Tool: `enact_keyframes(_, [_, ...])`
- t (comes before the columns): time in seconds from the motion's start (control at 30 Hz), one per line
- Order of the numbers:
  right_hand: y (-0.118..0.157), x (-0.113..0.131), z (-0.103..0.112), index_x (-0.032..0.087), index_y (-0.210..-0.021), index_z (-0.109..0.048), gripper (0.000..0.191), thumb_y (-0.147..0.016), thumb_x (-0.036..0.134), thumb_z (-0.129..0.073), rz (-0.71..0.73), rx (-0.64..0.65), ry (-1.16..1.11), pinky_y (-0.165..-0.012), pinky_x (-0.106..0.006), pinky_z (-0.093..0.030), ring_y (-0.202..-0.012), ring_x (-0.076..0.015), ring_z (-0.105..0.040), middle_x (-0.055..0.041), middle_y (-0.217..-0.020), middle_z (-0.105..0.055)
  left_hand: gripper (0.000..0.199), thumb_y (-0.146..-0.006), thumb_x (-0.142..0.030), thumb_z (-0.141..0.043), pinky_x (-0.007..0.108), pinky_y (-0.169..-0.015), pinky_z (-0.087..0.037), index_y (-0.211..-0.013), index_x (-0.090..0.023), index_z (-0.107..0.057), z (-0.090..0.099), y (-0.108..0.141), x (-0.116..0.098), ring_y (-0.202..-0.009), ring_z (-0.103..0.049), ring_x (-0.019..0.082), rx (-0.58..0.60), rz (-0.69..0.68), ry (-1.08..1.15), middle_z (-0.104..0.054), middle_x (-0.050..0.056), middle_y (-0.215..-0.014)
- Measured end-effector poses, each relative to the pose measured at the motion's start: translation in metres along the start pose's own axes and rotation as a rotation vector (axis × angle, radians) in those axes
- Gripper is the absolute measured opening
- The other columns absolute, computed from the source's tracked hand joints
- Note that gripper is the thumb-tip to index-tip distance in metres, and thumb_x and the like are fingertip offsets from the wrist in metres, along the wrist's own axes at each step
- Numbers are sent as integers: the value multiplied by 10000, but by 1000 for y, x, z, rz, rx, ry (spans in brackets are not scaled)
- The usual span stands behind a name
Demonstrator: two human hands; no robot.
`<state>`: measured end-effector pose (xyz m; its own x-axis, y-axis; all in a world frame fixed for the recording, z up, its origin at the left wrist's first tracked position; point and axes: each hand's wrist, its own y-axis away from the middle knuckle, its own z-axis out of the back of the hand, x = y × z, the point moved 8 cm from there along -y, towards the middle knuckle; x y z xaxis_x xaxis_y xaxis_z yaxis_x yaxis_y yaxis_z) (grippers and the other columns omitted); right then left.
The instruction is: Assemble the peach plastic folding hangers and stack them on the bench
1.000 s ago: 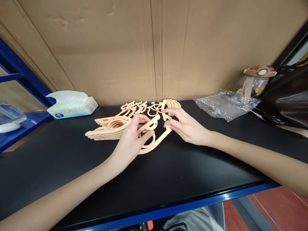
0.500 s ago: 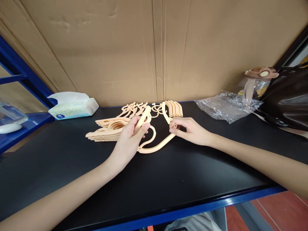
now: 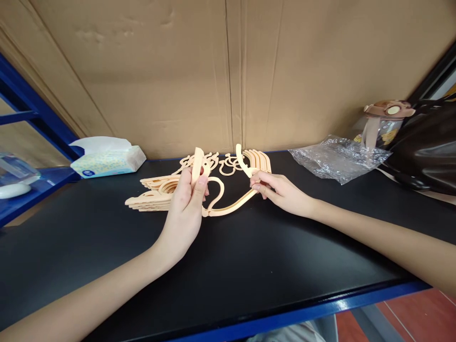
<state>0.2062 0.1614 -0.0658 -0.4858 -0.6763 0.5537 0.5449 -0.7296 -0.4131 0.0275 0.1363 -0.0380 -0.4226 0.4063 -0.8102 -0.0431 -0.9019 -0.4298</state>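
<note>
Both hands are on one peach-coloured plastic clothes hanger, lifted over the black table. My left hand is closed around its left part, and a flat end sticks up above the fingers. My right hand pinches the far end of the curved arm, where another curved piece rises from the fingertips. The hanger's hook loops between the hands. Beside my left hand lies a stack of similar hangers. Several loose hooks and a row of curved hanger arms lie behind the hands.
A tissue pack lies at the back left, near a blue metal frame. Crumpled clear plastic, a drinking bottle and a dark bag are on the right. Cardboard stands behind the table.
My left hand has shifted slightly left, tilting its hanger part more upright. The hanger's hook and lower arm have risen a little. My right hand keeps its pinch, its upper piece turned slightly left.
</note>
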Motion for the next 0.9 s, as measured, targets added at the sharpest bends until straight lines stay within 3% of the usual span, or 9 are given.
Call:
enact_keyframes(0.17, [0, -1, -1, 199, -870, -545, 263, -942, 402, -394, 12, 16, 40, -616, -225, -366, -648, -101, -481, 5, -790, -554, 128, -943, -354, -382, 288, -651, -386, -895, -250, -439, 2, 0, 2, -687, -431, 160, -23, 5, 35, -412, -15, -740])
enact_keyframes(0.33, [1, 3, -2, 181, -742, -559, 316, -922, 414, -445, 60, 43, 142, -647, -228, -368, -687, -104, -479, 9, -743, -500, 129, -944, -367, -388, 281, -623, -385, -892, -255, -427, 1, 0, 6, -700, -435, 161, -27, 2, 48, -413, -13, -753])
enact_keyframes(0.47, [2, 1, -4, 182, -796, -579, 253, -893, 403, -506, 48, 47, 153, -641, -230, -386, -662, -94, -493, -1, -808, -514, 138, -940, -372, -399, 269, -617, -389, -880, -249, -419, 0, -1, 7, -687, -432, 150, -28, -7, 49, -413, -18, -754])
enact_keyframes(0.9, [2, 3, -1, 190, -709, -463, 245, -843, 354, -584, 53, 1, 103, -571, -208, -347, -608, -81, -435, 34, -717, -500, 136, -950, -342, -379, 285, -664, -401, -877, -232, -412, 0, -4, 5, -691, -438, 146, -49, -80, -8, -424, -13, -766])
